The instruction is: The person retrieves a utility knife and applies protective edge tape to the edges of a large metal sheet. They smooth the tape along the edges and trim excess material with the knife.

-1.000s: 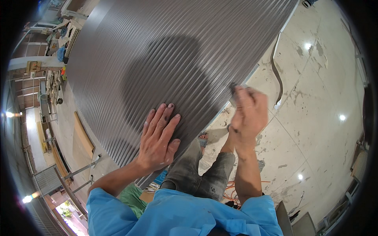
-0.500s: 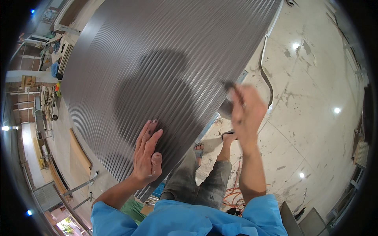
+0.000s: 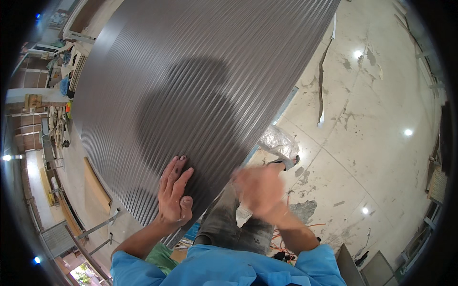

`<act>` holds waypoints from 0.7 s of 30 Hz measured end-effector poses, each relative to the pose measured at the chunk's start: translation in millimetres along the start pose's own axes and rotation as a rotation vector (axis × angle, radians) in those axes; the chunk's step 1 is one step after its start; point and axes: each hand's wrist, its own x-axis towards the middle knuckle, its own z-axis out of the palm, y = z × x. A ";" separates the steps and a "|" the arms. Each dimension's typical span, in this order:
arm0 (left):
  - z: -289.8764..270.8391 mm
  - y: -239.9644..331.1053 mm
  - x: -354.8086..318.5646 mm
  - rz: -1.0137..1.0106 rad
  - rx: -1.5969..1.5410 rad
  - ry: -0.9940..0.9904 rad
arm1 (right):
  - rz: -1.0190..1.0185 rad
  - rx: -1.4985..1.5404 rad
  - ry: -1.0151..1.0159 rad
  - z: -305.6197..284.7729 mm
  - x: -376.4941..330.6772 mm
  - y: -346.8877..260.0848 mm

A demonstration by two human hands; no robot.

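Panel (image 3: pixel 267 52), dark grey and ribbed, lies before the worker (image 3: pixel 214 267), its ribs and long right edge slanting away ahead and rightward; the left hand (image 3: pixel 174 193) rests palm-down on it, fingers outstretched; the right hand (image 3: pixel 259 189) is blurred near that edge, so I can't tell whether it grips anything

Workshop: ribbed panel (image 3: pixel 257 62), stained floor (image 3: pixel 377 143)

Panel (image 3: pixel 205 105) before person (image 3: pixel 229 260), strip (image 3: pixel 321 83) rightward on floor (image 3: pixel 386 162)
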 end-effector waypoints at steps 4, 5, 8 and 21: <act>3.7 -3.2 -3.2 -0.016 -0.043 0.025 | 0.304 -0.198 0.141 -4.8 34.3 88.6; 4.7 -4.5 -3.9 -0.015 -0.049 0.033 | 0.174 -0.195 0.174 -1.4 32.1 91.6; 5.5 -5.4 -5.3 -0.024 -0.060 0.041 | 0.052 -0.135 0.122 8.5 6.1 52.2; -2.5 17.8 10.3 -0.074 0.000 0.007 | 0.118 0.121 -0.022 -24.3 30.6 56.1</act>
